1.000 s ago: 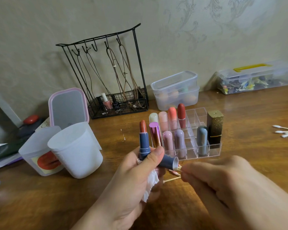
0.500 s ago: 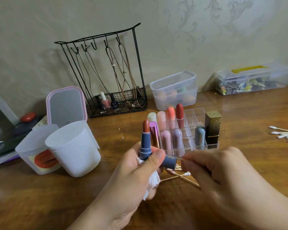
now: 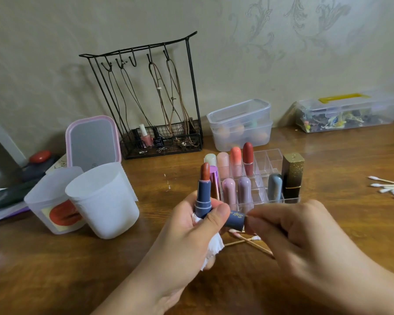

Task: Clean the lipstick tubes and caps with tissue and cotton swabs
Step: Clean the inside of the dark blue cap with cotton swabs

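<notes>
Blue-grey lipstick tube [image 3: 202,196], upright, gripped with cap [image 3: 235,220] and tissue [image 3: 210,248] in left hand [image 3: 187,237]; right hand [image 3: 305,233] fingertips pinch at cap mouth, above wooden table [image 3: 100,269].

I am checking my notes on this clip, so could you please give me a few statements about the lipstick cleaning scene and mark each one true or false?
1. The left hand holds the open blue lipstick upright. True.
2. The blue cap is fitted on that lipstick. False: it is off, held sideways under the left thumb.
3. The right hand is at the cap's open end. True.
4. The black and gold lipstick lies flat on the table. False: it stands upright in the clear organizer.
5. Fresh cotton swabs lie at the far right. True.
</notes>
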### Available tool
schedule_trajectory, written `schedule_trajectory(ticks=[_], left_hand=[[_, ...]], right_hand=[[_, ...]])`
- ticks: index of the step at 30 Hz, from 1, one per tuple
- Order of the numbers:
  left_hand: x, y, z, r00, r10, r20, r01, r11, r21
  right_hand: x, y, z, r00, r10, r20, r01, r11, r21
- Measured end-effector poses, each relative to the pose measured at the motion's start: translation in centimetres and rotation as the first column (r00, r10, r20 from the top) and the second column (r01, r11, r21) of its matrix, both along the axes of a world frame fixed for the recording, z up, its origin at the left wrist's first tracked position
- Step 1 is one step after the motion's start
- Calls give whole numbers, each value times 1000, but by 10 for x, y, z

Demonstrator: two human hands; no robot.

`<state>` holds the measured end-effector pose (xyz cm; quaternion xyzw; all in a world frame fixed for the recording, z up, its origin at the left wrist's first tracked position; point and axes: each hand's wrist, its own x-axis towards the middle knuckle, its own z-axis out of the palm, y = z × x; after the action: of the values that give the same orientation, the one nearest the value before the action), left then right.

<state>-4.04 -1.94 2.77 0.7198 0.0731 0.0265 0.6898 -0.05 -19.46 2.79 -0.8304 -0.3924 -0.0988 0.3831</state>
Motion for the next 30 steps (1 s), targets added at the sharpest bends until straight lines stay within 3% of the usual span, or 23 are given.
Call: schedule_trajectory(ticks=[4,8,11,15,19,30], left_hand=[[-1,0,1,1000,23,8,-23,999,-23],[0,0,-1,1000,8,-2,-8,1000,-12],[-1,-1,3,1000,-8,-9,7,999,-44],[-1,-1,3,1000,-12,-8,12,999,-40],[-2,-2,3,1000,9,-9,-9,1000,-26],[-2,-2,5,1000,-17,2,17,999,-46]], right_hand=[[0,3,-5,999,30,22,-28,996,-90],[2,2,-3,1000,-6,-5,6,1000,-10],[2,3,-5,999,17,29,-15,996,-83],[2,2,-3,1000,-18,2,18,1000,-18],[2,2,-4,1000,12,15,-10,997,-82],[3,0,-2,1000,8,12,-7,999,-47]])
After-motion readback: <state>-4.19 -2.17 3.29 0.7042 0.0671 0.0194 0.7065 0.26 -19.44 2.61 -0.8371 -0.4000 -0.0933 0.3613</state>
